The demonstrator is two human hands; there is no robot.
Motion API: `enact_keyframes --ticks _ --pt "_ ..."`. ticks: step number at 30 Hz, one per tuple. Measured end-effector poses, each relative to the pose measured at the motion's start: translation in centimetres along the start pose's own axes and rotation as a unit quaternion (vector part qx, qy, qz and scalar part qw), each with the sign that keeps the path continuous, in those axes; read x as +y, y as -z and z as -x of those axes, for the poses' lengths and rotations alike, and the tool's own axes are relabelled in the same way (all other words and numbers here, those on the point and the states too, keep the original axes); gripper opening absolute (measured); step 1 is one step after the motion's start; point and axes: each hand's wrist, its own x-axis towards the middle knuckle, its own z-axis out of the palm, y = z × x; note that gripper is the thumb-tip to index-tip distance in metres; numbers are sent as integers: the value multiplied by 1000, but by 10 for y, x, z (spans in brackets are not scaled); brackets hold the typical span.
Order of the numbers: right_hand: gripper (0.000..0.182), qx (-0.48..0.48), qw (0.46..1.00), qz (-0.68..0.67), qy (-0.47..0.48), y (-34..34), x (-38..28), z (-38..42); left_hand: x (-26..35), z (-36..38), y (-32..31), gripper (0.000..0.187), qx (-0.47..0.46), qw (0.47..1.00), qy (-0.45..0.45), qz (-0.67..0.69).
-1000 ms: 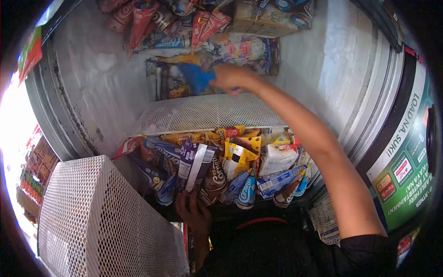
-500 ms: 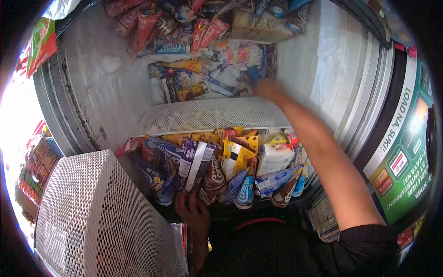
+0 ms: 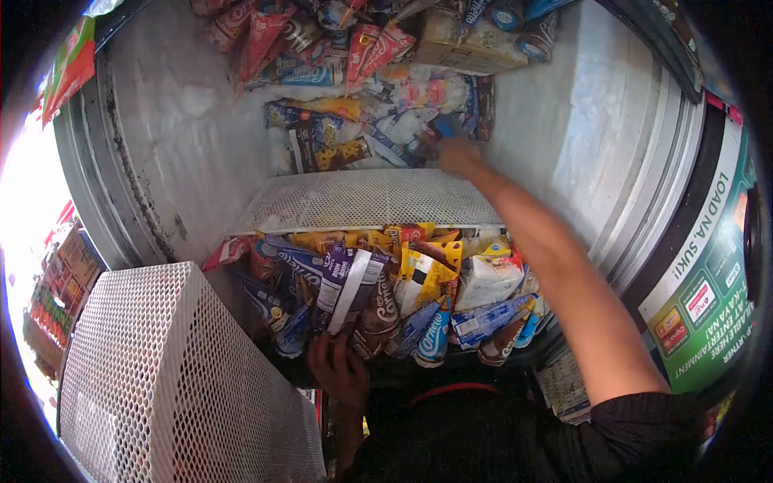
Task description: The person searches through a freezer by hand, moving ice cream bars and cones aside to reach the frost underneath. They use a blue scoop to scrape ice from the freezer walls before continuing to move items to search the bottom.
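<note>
My right hand (image 3: 459, 153) reaches down to the freezer floor, its fingers at a blue item (image 3: 445, 125) near the right end of a frosty pile; the fingers are partly hidden, and I cannot make out the grip. My left hand (image 3: 338, 369) rests at the near edge of the freezer, fingers apart and bent, just below a purple and white wrapper (image 3: 348, 283). Around that wrapper lie brown cones (image 3: 377, 315), yellow packs (image 3: 424, 278) and a light blue cone (image 3: 433, 334) in the front basket.
A white mesh basket (image 3: 129, 354) stands at the lower left. The front basket's white mesh wall (image 3: 370, 200) crosses the freezer. Red cones (image 3: 266, 40) and a cardboard box (image 3: 467, 50) lie at the far end. A green sign (image 3: 708, 298) is at the right.
My right hand has shifted slightly left at the freezer floor, still by the blue item. The view has moved slightly. My left hand stays at the near edge.
</note>
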Motion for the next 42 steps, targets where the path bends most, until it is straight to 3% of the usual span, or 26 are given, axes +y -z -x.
enact_keyframes --ticks 1,2,4,7,8,10,11,13,16,18,22,24,28,30,34,36,39,42 --pt "26 -68 998 -2 13 12 -8 12 -3 0 3 35 -4 1000 -4 2" --pt "26 -67 998 1 6 23 -7 21 -3 0 4 35 -12 1000 1 2" --pt "26 -18 990 106 96 44 -5 29 3 -1 -3 34 -14 1000 15 6" --pt "27 3 985 88 148 64 23 34 -1 0 3 33 -16 1000 6 -9" --pt "27 8 985 90 147 63 26 32 0 -1 2 34 -14 1000 2 -14" --pt "25 -13 999 46 -6 40 27 19 1 1 0 34 -14 1000 7 -21" --pt "25 -15 999 47 -2 24 20 11 -1 3 -1 35 -6 1000 3 -12" --pt "24 -109 994 -12 19 10 -14 -4 -1 0 -3 36 8 1000 -2 -5" --pt "23 -105 993 -50 -2 17 -43 18 0 -1 -2 35 6 1000 -7 5" --pt "25 -12 983 78 163 29 -47 28 -2 6 -3 32 -13 1000 23 11" --pt "24 0 986 71 154 34 -48 55 -8 9 -6 34 -12 1000 12 2" --pt "23 11 970 139 202 28 -46 66 -6 9 -6 33 -3 1000 7 0" --pt "24 -4 964 174 202 37 -29 70 1 -1 2 32 9 1000 -15 -10" --pt "27 -43 983 106 142 54 -10 64 2 0 2 34 6 1000 -16 -7" --pt "26 -3 994 65 89 96 21 85 6 -2 5 37 30 999 -22 10" --pt "28 132 988 30 70 102 31 104 9 -2 8 37 15 1000 -7 17" --pt "29 148 989 0 18 104 35 144 8 2 8 36 31 999 -18 34" --pt "27 229 970 -78 7 96 36 191 9 6 7 35 53 997 -27 47"
